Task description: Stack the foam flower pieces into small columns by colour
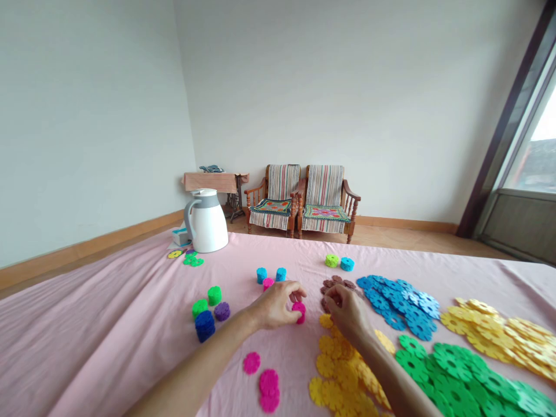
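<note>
My left hand (278,304) is closed round a small pink stack of snowflake discs (299,311) standing on the pink tablecloth (108,324). My right hand (347,313) rests just to its right, fingers curled over the brown discs (336,284); what it pinches is hidden. Loose pink discs (264,379) lie near my left forearm. Orange-yellow discs (343,376) spread under my right wrist.
Piles of blue discs (402,304), green discs (464,376) and pale yellow discs (499,336) lie at the right. Small coloured stacks (208,310) stand at the left and middle. A white jug (206,220) stands at the far edge. Two wooden chairs (302,200) stand behind.
</note>
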{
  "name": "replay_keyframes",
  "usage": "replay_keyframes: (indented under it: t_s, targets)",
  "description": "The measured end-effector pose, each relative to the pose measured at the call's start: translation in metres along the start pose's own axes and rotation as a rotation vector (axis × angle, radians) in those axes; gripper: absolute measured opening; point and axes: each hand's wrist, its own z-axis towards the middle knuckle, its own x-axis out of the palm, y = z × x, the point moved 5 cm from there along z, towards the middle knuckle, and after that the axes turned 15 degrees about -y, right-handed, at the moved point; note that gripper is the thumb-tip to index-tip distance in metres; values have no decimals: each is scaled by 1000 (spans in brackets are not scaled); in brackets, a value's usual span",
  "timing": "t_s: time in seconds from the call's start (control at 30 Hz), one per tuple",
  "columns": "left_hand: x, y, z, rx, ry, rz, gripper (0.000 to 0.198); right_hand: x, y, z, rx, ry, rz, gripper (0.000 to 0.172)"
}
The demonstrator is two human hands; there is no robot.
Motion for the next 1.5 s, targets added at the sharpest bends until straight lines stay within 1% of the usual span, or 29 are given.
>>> replay_keyframes:
  t_s: [0.07,0.17,0.23,0.27,0.3,0.4,0.43,0.47,0.53,0.6,0.63,0.7,0.77,0.83,1.0,1.1,1.2,1.3,1.4,1.5]
  targets:
    - [-5,-2,-2,-15,-46,-5,33,0,1,0,-5,7,2,13]
    - [-21,-2,-10,-92,-175,-16,28,0,7,-1,-21,37,9,14]
    - [-32,0,-23,-165,-247,-14,24,2,15,-4,-43,79,22,14]
    - [-37,1,-31,-199,-261,-3,24,3,20,-7,-58,108,31,14]
    - [-41,3,-41,-227,-252,13,24,4,27,-11,-77,141,43,14]
    - [-48,10,-74,-317,-193,75,21,8,53,-29,-159,319,84,11]
    - [-50,13,-84,-350,-190,87,20,11,63,-39,-202,456,98,13]
    - [-51,15,-94,-379,-197,93,19,13,72,-49,-228,566,117,19]
    - [-54,20,-109,-422,-225,96,16,13,89,-66,-284,713,152,30]
    - [-55,22,-118,-440,-263,89,14,11,102,-77,-348,788,170,40]
    - [-55,23,-120,-440,-277,82,14,11,107,-81,-373,822,174,42]
    - [-54,23,-121,-437,-289,60,13,12,112,-87,-405,882,179,39]
    - [-53,24,-120,-432,-288,38,13,15,112,-90,-414,919,172,31]
    - [-52,25,-119,-428,-287,26,14,19,110,-91,-405,931,158,27]
    - [-52,26,-119,-413,-283,27,15,22,105,-93,-381,927,153,25]
    - [-53,26,-119,-415,-274,29,16,20,108,-94,-400,888,117,23]
    - [-53,25,-119,-416,-264,32,17,18,110,-93,-418,801,68,23]
    - [-53,24,-118,-408,-258,35,19,15,110,-85,-421,714,82,24]
    - [-52,24,-117,-395,-260,36,19,9,105,-63,-384,568,103,20]
    - [-52,25,-117,-392,-257,32,18,5,92,-34,-295,414,74,15]
